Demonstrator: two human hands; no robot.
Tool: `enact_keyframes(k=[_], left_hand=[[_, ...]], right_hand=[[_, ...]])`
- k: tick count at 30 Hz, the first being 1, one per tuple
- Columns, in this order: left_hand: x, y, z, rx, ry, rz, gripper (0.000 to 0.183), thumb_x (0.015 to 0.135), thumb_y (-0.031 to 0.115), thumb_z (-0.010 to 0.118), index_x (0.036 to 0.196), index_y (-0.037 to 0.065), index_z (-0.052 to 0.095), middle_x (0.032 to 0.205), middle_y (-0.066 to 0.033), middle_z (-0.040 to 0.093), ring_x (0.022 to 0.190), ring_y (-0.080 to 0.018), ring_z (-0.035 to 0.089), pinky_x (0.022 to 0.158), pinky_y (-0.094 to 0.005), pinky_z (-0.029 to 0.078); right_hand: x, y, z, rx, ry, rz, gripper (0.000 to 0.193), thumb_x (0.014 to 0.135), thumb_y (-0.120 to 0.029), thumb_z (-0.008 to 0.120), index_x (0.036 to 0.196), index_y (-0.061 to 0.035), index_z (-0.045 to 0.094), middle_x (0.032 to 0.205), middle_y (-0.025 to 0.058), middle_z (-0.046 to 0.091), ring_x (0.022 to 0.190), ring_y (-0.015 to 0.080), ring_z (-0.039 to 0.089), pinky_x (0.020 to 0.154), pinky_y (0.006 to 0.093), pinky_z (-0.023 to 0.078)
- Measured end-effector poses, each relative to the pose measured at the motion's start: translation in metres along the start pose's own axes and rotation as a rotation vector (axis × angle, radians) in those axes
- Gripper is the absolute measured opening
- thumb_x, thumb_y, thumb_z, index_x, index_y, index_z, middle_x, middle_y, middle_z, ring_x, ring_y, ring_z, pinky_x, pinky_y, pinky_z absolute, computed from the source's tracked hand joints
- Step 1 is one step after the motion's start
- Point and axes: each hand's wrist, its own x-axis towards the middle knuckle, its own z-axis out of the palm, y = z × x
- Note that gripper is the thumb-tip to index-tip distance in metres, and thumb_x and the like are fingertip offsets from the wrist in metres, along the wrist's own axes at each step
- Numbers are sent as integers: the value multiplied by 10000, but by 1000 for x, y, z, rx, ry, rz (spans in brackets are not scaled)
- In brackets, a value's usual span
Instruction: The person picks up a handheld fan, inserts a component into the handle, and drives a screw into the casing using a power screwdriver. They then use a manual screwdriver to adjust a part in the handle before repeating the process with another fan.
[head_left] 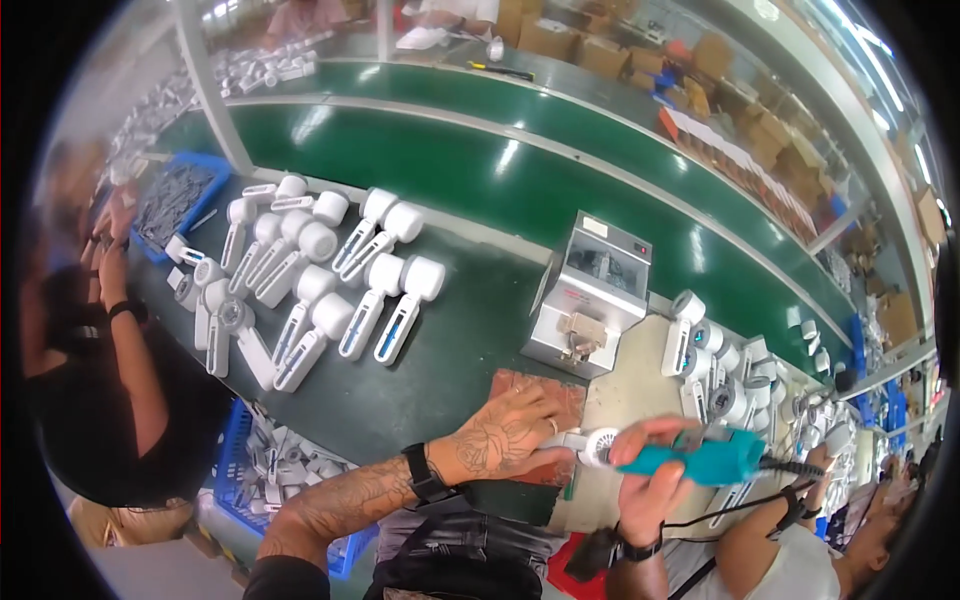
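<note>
My left hand (510,430), with a ring and a dark wristband, is closed on the handle of a white handheld fan (598,447) whose round grille faces up. My right hand (652,478) is wrapped around a teal electric screwdriver (715,457) with a black coiled cord. The tool lies nearly level, its front end at the fan's head; the tip is hidden by my fingers. Under my left hand lies a reddish-brown mat (510,388). To the left on the bench, several white handheld fans (367,305) lie in rows.
A grey metal machine (590,295) stands beyond my hands, with more fans (715,365) to its right. A green conveyor (420,150) runs behind. At left, a co-worker's arm (130,350) is beside a blue tray (180,205). A blue crate (235,455) with white parts sits below the bench.
</note>
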Motion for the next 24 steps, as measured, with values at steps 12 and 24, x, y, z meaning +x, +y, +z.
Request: enact_keyframes(k=[12, 24], left_hand=[[-10, -6, 6, 15, 77, -73, 421, 823, 328, 802, 1152, 90, 693, 1018, -70, 615, 941, -276, 564, 866, -401, 490], [-12, -9, 13, 29, 127, -63, 428, 775, 295, 832, 1130, 92, 707, 1008, -66, 625, 906, -300, 567, 827, -401, 501]], right_hand=[[129, 50, 60, -327, -22, -219, 331, 1069, -334, 534, 1071, -6, 580, 711, 31, 588, 648, 127, 578, 604, 272, 454], [90, 35, 48, -217, -24, -102, 406, 1050, -380, 560, 1076, 25, 559, 693, 66, 566, 612, 165, 562, 570, 303, 453]])
